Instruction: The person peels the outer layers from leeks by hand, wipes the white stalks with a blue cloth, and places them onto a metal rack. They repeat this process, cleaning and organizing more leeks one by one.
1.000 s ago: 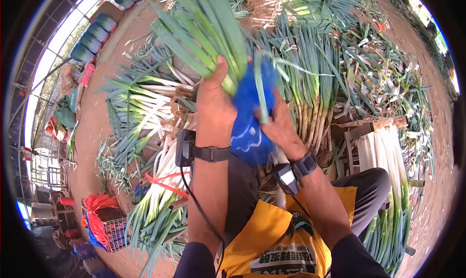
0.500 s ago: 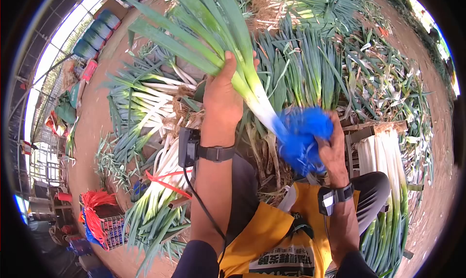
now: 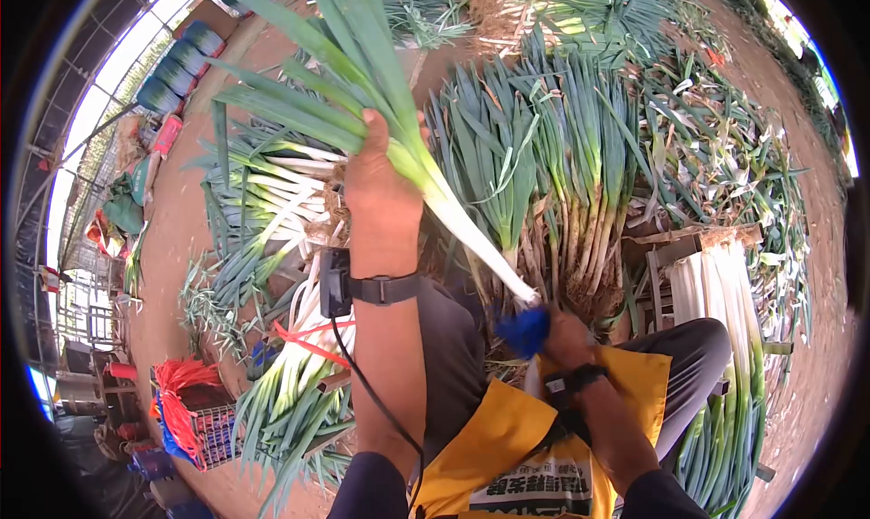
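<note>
My left hand (image 3: 382,186) is closed around a leek (image 3: 473,239) where its white stem turns green. The leek slants across the view, leaves fanned to the upper left and root end pointing down toward my right hand (image 3: 571,340). That hand is closed on a crumpled blue cloth (image 3: 524,332), just below the root end; whether cloth and root still touch is hard to tell. Behind the stem stand upright leeks (image 3: 584,157) with brown, untrimmed outer skins.
On my left lie cleaned leeks (image 3: 281,193) and a bundle with a red tie (image 3: 313,342). A crate (image 3: 217,428) holds red strips. To the right, white-stemmed leeks (image 3: 716,293) rest on a wooden rack, with stripped leaves (image 3: 725,148) heaped beyond.
The blue cloth has slid down off the white stem to the root end and looks more bunched. My right hand moved down and left; my left hand shifted slightly left with the leek.
</note>
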Tool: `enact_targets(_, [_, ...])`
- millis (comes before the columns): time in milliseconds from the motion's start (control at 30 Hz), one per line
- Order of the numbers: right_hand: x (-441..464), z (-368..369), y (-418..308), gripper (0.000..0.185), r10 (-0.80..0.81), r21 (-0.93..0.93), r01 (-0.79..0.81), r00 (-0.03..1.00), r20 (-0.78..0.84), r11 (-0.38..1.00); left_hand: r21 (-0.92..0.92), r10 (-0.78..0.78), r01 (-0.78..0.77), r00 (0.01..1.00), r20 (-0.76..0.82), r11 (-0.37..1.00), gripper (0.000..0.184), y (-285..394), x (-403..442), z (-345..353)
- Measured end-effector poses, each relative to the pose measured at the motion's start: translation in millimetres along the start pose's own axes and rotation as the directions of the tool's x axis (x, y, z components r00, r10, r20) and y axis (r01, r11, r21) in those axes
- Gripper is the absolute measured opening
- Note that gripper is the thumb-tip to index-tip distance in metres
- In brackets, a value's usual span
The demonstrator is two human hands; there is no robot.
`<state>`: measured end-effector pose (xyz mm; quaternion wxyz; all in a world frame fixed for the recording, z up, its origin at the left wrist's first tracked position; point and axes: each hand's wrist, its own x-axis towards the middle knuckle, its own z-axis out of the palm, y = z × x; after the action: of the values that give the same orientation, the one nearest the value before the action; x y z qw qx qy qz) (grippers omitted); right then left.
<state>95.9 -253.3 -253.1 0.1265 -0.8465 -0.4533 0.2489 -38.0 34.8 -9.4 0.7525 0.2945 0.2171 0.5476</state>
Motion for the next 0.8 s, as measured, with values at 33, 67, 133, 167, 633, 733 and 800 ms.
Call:
enact_targets(33, [-2, 17, 35, 0.051, 0.063, 0.013, -0.064, 0.997, 0.049, 0.998, -0.003, 0.058, -0.058, 0.998, 0.003, 0.998, 0.039, 1, 2, -3])
enact_targets(67, [4, 6, 39, 0.049, 0.105, 0.129, -0.09, 0.988, -0.112, 0.988, 0.004, 0.044, -0.044, 0.999, -0.021, 0.999, 0.038, 0, 2, -5])
enact_targets(133, [26, -43, 25, 0.048, 0.114, 0.299, 0.022, 0.897, -0.428, 0.954, 0.011, 0.025, -0.025, 0.997, -0.072, 1.0, 0.036, 0, 0, -4])
enact_targets(167, [32, -87, -1, 0.048, 0.014, 0.344, 0.209, 0.838, -0.545, 0.915, -0.022, 0.045, -0.047, 0.996, -0.083, 0.999, 0.036, -4, 3, -2])
enact_targets(633, [-26, 13, 30, 0.02, -0.053, -0.452, 0.272, 0.896, 0.44, 0.85, -0.031, 0.052, -0.049, 0.994, 0.091, 0.998, 0.041, 32, 8, -24])
enact_targets(733, [-52, 51, 35, 0.027, -0.122, -0.082, 0.274, 0.652, 0.748, 0.958, -0.113, 0.068, -0.052, 0.987, 0.144, 0.992, 0.039, 31, 8, -21])
enact_targets(800, [-46, 93, 36, 0.027, -0.322, 0.112, 0.337, 0.675, 0.664, 0.935, -0.118, 0.094, -0.073, 0.98, 0.177, 0.99, 0.038, 29, 8, -16])
